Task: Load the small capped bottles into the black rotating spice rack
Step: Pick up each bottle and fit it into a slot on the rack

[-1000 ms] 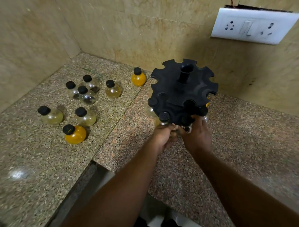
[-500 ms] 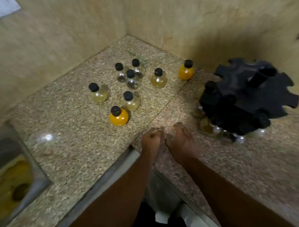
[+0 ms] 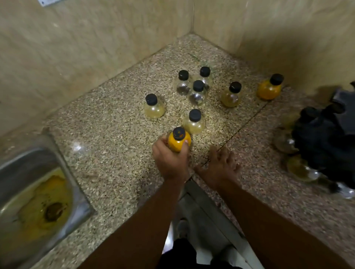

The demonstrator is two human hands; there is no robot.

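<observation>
Two beige, stone-look walls (image 3: 96, 48) meet in a corner at the upper centre of the frame. Below them a speckled granite countertop (image 3: 115, 124) fills the middle, with a dark seam (image 3: 247, 122) running diagonally at centre right. A steel sink (image 3: 28, 163), stained yellow around its drain, sits at lower left. The corner of a white wall plate (image 3: 48, 2) shows at upper left

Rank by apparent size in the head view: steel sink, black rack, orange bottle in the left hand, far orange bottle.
1. steel sink, cut off by the frame.
2. black rack, blurred, also cut off.
3. held orange bottle and far orange bottle look alike; left hand partly covers the held one, so no ranking.
</observation>
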